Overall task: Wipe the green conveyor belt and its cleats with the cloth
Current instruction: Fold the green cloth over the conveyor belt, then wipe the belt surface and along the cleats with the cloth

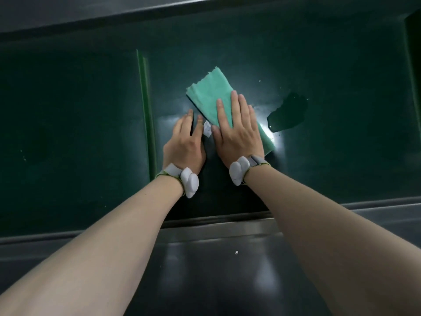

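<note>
A folded light-green cloth point(208, 95) lies on the dark green conveyor belt point(79, 110), a small white tag point(206, 128) showing at its near-left edge. My right hand point(237, 131) lies flat on the cloth's near half, fingers spread, pressing it onto the belt. My left hand point(185, 142) rests on the belt just left of the cloth, fingertips by the tag. A thin upright green cleat point(147, 115) crosses the belt left of my left hand. A dark puddle point(288, 112) sits on the belt right of the cloth.
A metal side rail point(216, 226) runs along the belt's near edge, with a dark shiny surface point(227, 270) below it. Another rail point(159, 10) borders the far edge. A second cleat point(410, 55) stands at the far right. Both wrists wear white-and-grey bands.
</note>
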A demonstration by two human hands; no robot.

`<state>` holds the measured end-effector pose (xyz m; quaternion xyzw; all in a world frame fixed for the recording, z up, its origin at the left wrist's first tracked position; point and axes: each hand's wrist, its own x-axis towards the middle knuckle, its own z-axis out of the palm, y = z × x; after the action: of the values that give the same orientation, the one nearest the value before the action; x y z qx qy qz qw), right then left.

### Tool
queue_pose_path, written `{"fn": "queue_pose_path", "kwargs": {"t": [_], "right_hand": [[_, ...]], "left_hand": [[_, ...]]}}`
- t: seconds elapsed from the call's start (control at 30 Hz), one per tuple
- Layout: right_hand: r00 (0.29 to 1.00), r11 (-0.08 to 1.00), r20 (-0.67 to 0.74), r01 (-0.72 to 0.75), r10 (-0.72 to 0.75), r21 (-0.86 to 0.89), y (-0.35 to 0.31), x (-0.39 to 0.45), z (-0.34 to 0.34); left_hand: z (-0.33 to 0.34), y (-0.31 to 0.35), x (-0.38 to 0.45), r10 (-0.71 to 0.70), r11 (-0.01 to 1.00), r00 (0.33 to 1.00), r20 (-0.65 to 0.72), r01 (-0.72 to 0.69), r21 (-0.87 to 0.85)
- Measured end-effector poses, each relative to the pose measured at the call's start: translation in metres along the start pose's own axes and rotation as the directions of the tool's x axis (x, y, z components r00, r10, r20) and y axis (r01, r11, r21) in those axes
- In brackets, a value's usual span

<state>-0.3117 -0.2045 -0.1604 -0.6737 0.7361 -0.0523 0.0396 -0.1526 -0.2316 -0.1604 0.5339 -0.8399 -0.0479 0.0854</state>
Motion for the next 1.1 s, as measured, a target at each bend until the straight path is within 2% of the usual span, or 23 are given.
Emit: {"fn": "queue_pose_path", "kwargs": {"t": [0.37, 0.83, 1.1], "right_hand": [[0.993, 0.999, -0.112, -0.035, 0.031, -0.039, -0.005, 0.001, 0.014], [0.988, 0.998, -0.153, -0.04, 0.031, -0.058, -0.005, 0.003, 0.027], [0.992, 0.994, -0.103, -0.078, 0.071, -0.071, -0.015, 0.015, 0.002]], "left_hand": [[0.022, -0.008, -0.005, 0.028, 0.998, 0.993, -0.118, -0.035, -0.057], [0.029, -0.013, -0.004, 0.023, 0.997, 0.998, -0.064, -0.028, -0.067], [0.018, -0.008, 0.001, -0.032, 0.999, 0.999, -0.026, 0.031, -0.016]]}}
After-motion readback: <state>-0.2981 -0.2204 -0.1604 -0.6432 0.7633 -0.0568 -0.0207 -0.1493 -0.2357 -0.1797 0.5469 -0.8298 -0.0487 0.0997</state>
